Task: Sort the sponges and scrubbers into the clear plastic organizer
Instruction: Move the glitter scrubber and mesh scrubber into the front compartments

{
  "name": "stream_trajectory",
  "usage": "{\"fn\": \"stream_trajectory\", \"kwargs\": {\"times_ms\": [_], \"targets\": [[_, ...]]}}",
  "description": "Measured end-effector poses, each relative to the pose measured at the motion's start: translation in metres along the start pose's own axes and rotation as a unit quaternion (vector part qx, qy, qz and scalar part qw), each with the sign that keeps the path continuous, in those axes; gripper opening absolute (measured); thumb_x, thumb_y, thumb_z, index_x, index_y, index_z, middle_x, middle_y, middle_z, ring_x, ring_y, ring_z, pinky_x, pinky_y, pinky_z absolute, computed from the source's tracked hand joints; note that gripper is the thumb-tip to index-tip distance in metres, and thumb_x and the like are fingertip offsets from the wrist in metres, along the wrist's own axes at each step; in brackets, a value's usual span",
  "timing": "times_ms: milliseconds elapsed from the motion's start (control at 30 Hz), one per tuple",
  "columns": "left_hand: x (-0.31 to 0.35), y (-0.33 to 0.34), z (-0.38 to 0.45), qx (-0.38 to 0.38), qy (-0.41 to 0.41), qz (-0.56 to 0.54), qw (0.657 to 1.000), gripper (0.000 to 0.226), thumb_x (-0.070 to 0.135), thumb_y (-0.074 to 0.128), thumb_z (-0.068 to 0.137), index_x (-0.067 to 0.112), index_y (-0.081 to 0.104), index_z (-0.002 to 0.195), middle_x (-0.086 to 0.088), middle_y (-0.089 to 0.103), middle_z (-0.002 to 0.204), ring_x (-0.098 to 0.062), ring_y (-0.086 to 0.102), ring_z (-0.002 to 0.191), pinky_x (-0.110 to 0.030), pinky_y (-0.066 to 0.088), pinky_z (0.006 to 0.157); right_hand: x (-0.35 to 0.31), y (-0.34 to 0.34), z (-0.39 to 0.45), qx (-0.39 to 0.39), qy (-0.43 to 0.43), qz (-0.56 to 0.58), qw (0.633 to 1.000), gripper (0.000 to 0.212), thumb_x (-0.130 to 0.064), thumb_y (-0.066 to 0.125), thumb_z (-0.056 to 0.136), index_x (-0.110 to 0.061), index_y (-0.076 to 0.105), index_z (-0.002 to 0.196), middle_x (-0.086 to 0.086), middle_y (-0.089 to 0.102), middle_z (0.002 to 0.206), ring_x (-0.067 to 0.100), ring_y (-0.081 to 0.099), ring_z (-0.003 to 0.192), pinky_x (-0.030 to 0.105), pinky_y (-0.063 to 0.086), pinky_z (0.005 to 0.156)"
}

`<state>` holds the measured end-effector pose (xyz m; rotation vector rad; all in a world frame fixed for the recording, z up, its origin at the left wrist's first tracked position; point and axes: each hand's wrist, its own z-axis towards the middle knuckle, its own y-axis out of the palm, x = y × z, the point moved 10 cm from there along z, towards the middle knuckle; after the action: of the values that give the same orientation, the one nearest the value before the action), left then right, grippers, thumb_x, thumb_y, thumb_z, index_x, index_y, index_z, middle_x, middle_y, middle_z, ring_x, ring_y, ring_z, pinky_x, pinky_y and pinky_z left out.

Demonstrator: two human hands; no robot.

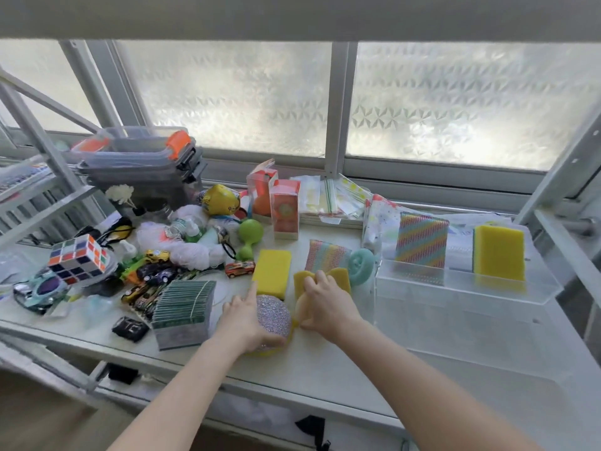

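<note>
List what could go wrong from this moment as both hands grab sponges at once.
1. The left hand cups the round glittery scrubber from the side only; it may roll off toward the table edge.
2. The right hand squeezes a yellow sponge lying against the teal round sponge; lifting could drag that one along.
3. The clear organizer already holds two sponges upright; a careless drop might topple them.

We note the organizer (461,288) is clear, glossy plastic. The yellow sponge (272,272) looks matt, porous foam. The round scrubber (273,315) is glittery silver mesh; the striped scrubber (325,257) a woven, rough net. The surface (325,379) is smooth, white, faintly glossy.
</note>
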<state>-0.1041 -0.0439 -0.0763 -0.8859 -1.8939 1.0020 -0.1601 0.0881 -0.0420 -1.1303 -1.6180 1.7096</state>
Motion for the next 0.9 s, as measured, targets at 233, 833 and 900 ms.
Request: {"fn": "stream_trajectory", "kwargs": {"times_ms": [233,833,900], "targets": [[0.048,-0.078,-0.011,0.065,0.06,-0.089,0.992,0.069,0.032,0.077,0.075,0.01,0.042,0.13,-0.013,0.058,0.127,-0.028,0.055,0.113,-0.032,0.042,0.093,0.047,-0.065,-0.033,0.144,0.067,0.185,0.97,0.039,-0.03,0.066,0.082,-0.01,0.055,0.115,0.01,0.061,0.112,0.029,0.058,0.102,0.033,0.044,0.08],[0.245,0.014,-0.017,0.043,0.156,0.04,0.986,0.047,0.017,0.054,0.089,0.007,0.041,0.134,-0.016,0.054,0.131,-0.03,0.052,0.121,-0.035,0.044,0.096,0.206,-0.066,-0.138,0.12,0.297,0.155,0.935,0.033,-0.019,0.044,0.095,-0.001,0.052,0.122,0.016,0.052,0.13,0.034,0.052,0.116,0.038,0.043,0.092],[0.243,0.018,-0.013,0.051,0.153,0.079,0.984,0.04,0.015,0.053,0.09,0.006,0.045,0.128,-0.016,0.055,0.129,-0.03,0.054,0.12,-0.034,0.045,0.095,0.206,-0.065,-0.14,0.141,0.299,0.16,0.93,0.032,-0.023,0.046,0.094,-0.005,0.052,0.119,0.015,0.058,0.124,0.033,0.056,0.111,0.037,0.044,0.088]]}}
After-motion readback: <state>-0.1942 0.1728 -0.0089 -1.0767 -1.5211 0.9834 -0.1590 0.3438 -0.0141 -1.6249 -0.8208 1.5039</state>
